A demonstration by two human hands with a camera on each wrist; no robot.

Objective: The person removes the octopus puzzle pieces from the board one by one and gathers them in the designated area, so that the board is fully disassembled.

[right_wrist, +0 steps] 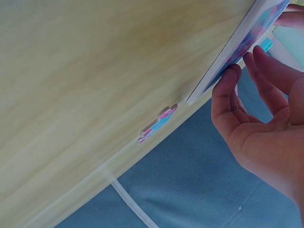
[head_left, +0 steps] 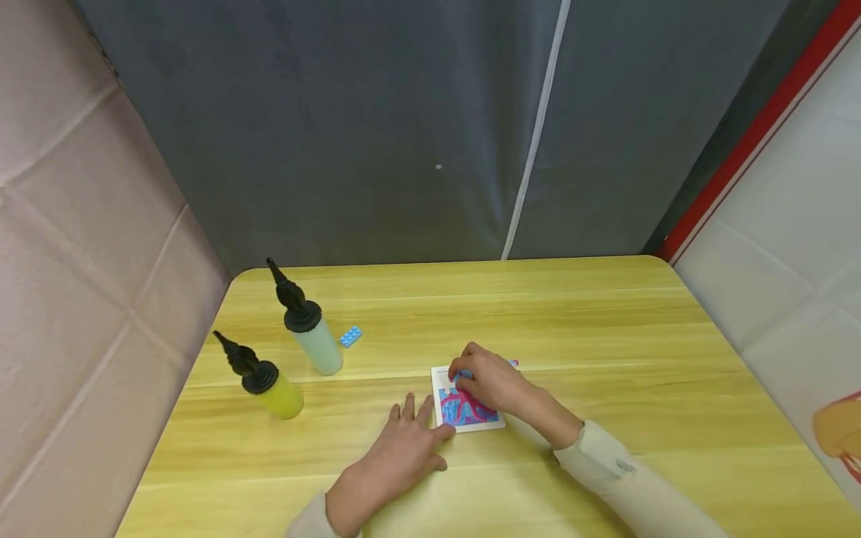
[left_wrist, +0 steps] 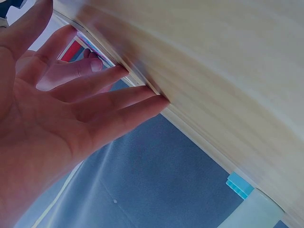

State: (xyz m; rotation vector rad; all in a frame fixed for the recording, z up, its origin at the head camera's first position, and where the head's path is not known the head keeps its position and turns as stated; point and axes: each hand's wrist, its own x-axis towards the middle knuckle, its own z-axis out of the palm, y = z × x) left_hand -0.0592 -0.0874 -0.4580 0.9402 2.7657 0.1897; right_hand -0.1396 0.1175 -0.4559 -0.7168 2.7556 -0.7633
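Observation:
A small jigsaw puzzle [head_left: 468,409] in a white-bordered tray [head_left: 484,427] lies flat on the table, its lower part filled with pink and blue pieces. My right hand [head_left: 494,381] bends over the upper part of the tray, pinching a blue puzzle piece [head_left: 463,375] at its surface between thumb and fingers; the fingers partly hide it. With fingers spread, my left hand [head_left: 403,452] rests on the table, thumb at the tray's lower left corner. Beyond the right hand lies a loose pink-and-blue puzzle piece [right_wrist: 158,124], mostly hidden in the head view.
Two hand pumps with black nozzles stand to the left: a yellow pump [head_left: 282,396] and a pale green pump [head_left: 319,347]. Beside the latter lies a blue toy brick [head_left: 350,336]. A grey curtain [head_left: 403,149] hangs behind the wooden table [head_left: 605,336].

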